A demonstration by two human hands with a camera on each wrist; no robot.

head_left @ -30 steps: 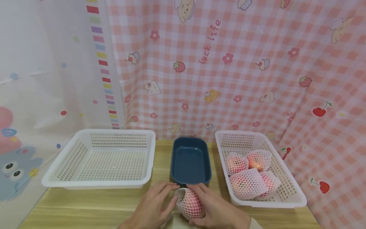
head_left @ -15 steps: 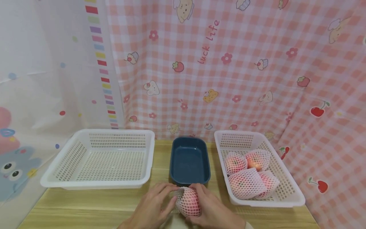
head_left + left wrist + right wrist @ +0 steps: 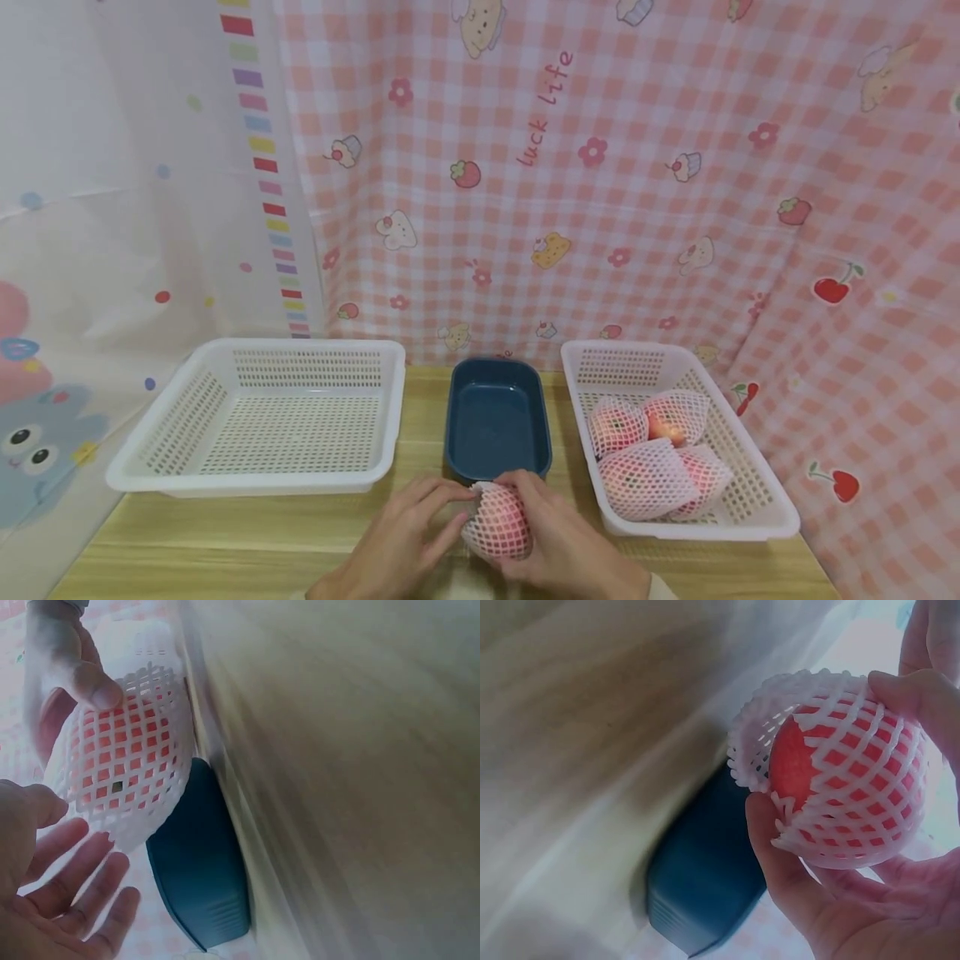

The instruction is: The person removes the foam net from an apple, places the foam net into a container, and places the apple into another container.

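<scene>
A red apple (image 3: pixel 792 761) in a white foam net (image 3: pixel 501 521) is held in my right hand (image 3: pixel 573 533), just in front of the blue tray (image 3: pixel 498 421). In the right wrist view the net's mouth gapes beside the bare red skin, and my right hand's fingers (image 3: pixel 769 840) and thumb curl round the fruit. My left hand (image 3: pixel 401 533) is at the net's left side, its index tip close to the rim. Its fingers look loose and spread in the left wrist view. Whether they touch the net, I cannot tell.
To the right, a white basket (image 3: pixel 757 479) holds several net-wrapped apples (image 3: pixel 645 479). Another white basket (image 3: pixel 288 429) with nothing in it stands at the left. All rest on a wooden table (image 3: pixel 247 542), with a pink checked curtain (image 3: pixel 495 208) behind.
The apple in my right hand has risen slightly towards the blue tray and turned, so the net's mouth shows less. My left hand stays beside it. The head view has shifted a little.
</scene>
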